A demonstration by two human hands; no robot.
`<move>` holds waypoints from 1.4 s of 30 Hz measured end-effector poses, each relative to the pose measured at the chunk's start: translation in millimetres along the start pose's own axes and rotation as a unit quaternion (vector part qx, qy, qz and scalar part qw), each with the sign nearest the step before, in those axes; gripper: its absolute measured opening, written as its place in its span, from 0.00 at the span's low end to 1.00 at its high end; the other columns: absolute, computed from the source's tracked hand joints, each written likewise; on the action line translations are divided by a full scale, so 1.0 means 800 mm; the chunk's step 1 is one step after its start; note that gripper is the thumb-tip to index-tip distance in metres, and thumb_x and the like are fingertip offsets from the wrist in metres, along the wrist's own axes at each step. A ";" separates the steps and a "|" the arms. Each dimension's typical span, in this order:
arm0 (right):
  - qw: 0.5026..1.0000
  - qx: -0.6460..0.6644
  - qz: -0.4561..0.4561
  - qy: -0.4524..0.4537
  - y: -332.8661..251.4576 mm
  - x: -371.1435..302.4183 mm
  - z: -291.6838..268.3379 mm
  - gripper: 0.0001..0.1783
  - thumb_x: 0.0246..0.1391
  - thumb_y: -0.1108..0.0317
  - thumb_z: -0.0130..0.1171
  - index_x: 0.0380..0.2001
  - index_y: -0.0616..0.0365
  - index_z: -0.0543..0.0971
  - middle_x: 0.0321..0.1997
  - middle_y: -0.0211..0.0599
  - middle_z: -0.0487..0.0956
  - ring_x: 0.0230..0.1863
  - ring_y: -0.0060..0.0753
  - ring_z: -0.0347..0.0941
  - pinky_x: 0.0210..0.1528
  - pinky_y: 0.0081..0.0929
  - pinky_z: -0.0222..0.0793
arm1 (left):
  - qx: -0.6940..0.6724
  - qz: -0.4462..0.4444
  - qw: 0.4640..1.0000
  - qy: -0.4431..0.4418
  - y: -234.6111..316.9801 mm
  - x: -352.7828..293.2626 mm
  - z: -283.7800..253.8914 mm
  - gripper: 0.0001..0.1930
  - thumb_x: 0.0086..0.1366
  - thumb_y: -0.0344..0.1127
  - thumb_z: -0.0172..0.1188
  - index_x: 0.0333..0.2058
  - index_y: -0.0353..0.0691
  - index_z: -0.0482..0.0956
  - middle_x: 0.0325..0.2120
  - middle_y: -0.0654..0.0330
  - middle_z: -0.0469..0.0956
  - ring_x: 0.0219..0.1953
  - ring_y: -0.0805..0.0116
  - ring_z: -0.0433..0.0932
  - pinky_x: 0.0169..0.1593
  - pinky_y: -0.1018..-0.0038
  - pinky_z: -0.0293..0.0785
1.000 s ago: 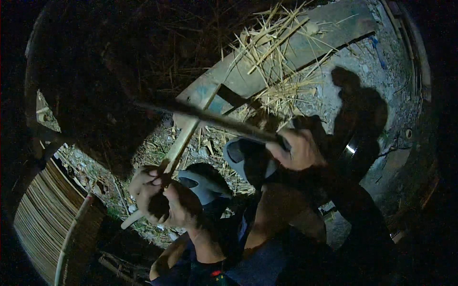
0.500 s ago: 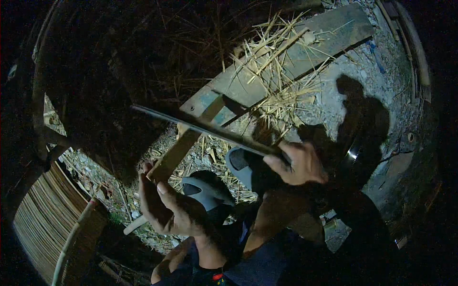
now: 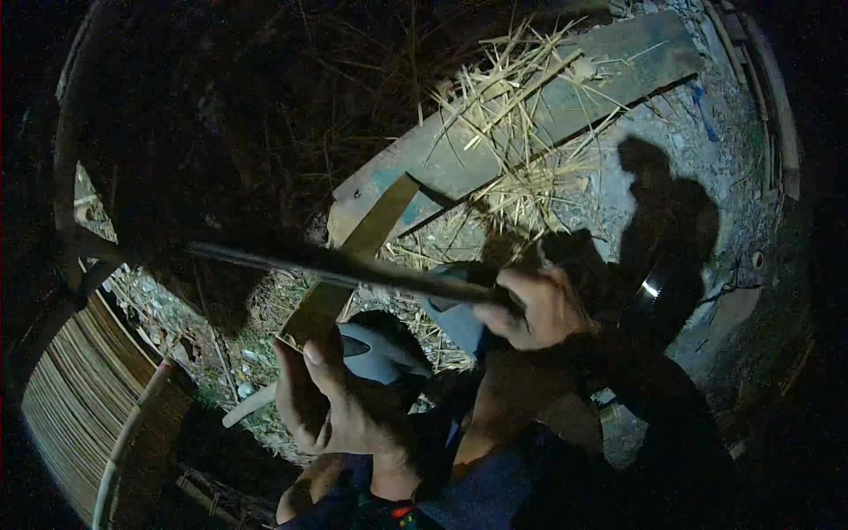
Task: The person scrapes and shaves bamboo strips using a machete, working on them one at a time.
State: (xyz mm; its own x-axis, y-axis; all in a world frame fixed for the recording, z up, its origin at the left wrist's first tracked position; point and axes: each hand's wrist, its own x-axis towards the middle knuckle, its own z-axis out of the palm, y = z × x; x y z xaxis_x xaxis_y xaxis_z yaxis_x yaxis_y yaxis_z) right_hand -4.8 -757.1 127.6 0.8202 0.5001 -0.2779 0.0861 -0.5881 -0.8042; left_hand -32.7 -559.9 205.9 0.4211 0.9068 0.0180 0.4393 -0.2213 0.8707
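Note:
My left hand (image 3: 344, 402) pinches the near end of a flat bamboo slat (image 3: 375, 221) between thumb and fingers. The slat slants away to the right, and its far end reaches the near edge of a wooden plank. In my right hand (image 3: 543, 309), the fingers are closed round the handle end of a long, narrow knife (image 3: 353, 268); the handle itself is hidden. The dark blade points left, crossing above the middle of the slat, and is smeared by motion. I cannot tell whether blade and slat touch.
Pale shavings (image 3: 503, 115) lie heaped on the plank (image 3: 609, 71) and the ground beside it. My grey shoes (image 3: 384, 349) are just beyond my hands. A bundle of thin bamboo strips (image 3: 75, 397) stands at the left, beside a pole (image 3: 132, 433). A shiny glint (image 3: 651, 288) shows at the right.
The knife has moved left and slightly down along the slat, with my right hand shifting left. My left hand and the slat's near end have moved a little right and down.

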 end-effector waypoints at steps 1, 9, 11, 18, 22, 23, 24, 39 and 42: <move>0.996 -0.053 -0.008 0.070 0.004 -0.002 0.012 0.22 0.55 0.52 0.62 0.25 0.64 0.78 0.18 0.47 0.74 0.17 0.43 0.73 0.21 0.36 0.66 | -0.001 -0.013 1.000 0.000 -0.006 0.000 -0.001 0.16 0.64 0.26 0.59 0.49 0.23 0.75 0.39 0.41 0.80 0.37 0.64 0.80 0.43 0.72 0.79; 0.943 -0.140 -0.106 0.282 0.017 0.002 0.028 0.24 0.55 0.52 0.63 0.29 0.68 0.77 0.12 0.45 0.69 0.12 0.45 0.68 0.18 0.33 0.65 | -0.003 0.020 1.000 -0.019 -0.003 0.014 -0.024 0.16 0.64 0.26 0.60 0.48 0.23 0.75 0.38 0.43 0.80 0.35 0.64 0.80 0.43 0.72 0.79; 0.982 -0.089 0.104 0.131 0.080 -0.005 0.044 0.25 0.51 0.46 0.65 0.25 0.61 0.78 0.17 0.46 0.76 0.20 0.53 0.73 0.23 0.42 0.68 | -0.015 0.032 0.999 -0.027 0.002 0.014 -0.019 0.16 0.64 0.26 0.60 0.48 0.23 0.75 0.38 0.44 0.80 0.35 0.64 0.81 0.43 0.72 0.79; 0.993 -0.031 0.115 -0.003 0.015 -0.005 -0.030 0.19 0.60 0.53 0.56 0.30 0.61 0.79 0.16 0.43 0.71 0.14 0.37 0.66 0.20 0.38 0.62 | -0.077 0.129 0.986 -0.068 0.005 0.005 0.007 0.13 0.63 0.19 0.53 0.47 0.21 0.75 0.42 0.38 0.77 0.40 0.55 0.79 0.51 0.65 0.77; 0.996 0.075 0.046 -0.001 -0.035 0.001 -0.045 0.21 0.57 0.52 0.58 0.25 0.61 0.76 0.16 0.44 0.71 0.16 0.44 0.69 0.21 0.38 0.63 | 0.160 0.310 0.915 -0.204 -0.052 0.044 -0.065 0.16 0.59 0.17 0.50 0.46 0.22 0.76 0.40 0.38 0.78 0.40 0.55 0.79 0.47 0.65 0.77; 0.999 0.033 0.039 0.019 -0.053 -0.003 -0.066 0.22 0.57 0.52 0.58 0.23 0.61 0.76 0.16 0.45 0.71 0.16 0.47 0.70 0.21 0.37 0.64 | 0.133 0.306 0.919 -0.212 -0.088 0.050 -0.094 0.16 0.59 0.17 0.50 0.46 0.22 0.76 0.40 0.38 0.78 0.40 0.55 0.79 0.47 0.65 0.77; 0.998 0.059 0.029 -0.014 -0.051 -0.003 -0.072 0.23 0.56 0.51 0.59 0.21 0.62 0.76 0.16 0.45 0.70 0.16 0.50 0.69 0.21 0.38 0.63 | 0.157 0.279 0.925 -0.204 -0.125 0.057 -0.126 0.16 0.60 0.19 0.50 0.47 0.22 0.76 0.41 0.38 0.78 0.40 0.53 0.79 0.46 0.64 0.77; 0.993 0.011 0.101 0.066 0.024 -0.001 -0.020 0.21 0.57 0.54 0.60 0.19 0.60 0.74 0.11 0.46 0.66 0.11 0.45 0.62 0.16 0.36 0.57 | -0.074 0.263 0.949 -0.154 -0.022 0.031 -0.015 0.15 0.63 0.23 0.56 0.48 0.22 0.74 0.41 0.40 0.76 0.39 0.53 0.78 0.43 0.67 0.78; 0.996 0.006 0.067 0.051 0.027 -0.015 -0.026 0.23 0.57 0.52 0.60 0.20 0.61 0.75 0.11 0.49 0.64 0.12 0.48 0.62 0.17 0.38 0.57 | 0.031 0.307 0.936 -0.172 -0.017 0.030 -0.018 0.15 0.61 0.22 0.56 0.47 0.22 0.75 0.40 0.40 0.77 0.39 0.54 0.79 0.43 0.67 0.78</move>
State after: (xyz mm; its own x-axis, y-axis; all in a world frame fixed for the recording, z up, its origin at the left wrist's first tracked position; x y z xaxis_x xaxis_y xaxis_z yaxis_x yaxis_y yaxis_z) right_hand -1.0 -788.7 124.2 0.8770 0.3498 -0.3294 -0.0344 -0.6379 -0.7693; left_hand -40.0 -530.0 201.6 0.8347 0.4353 0.3374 0.0712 -0.6927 0.7177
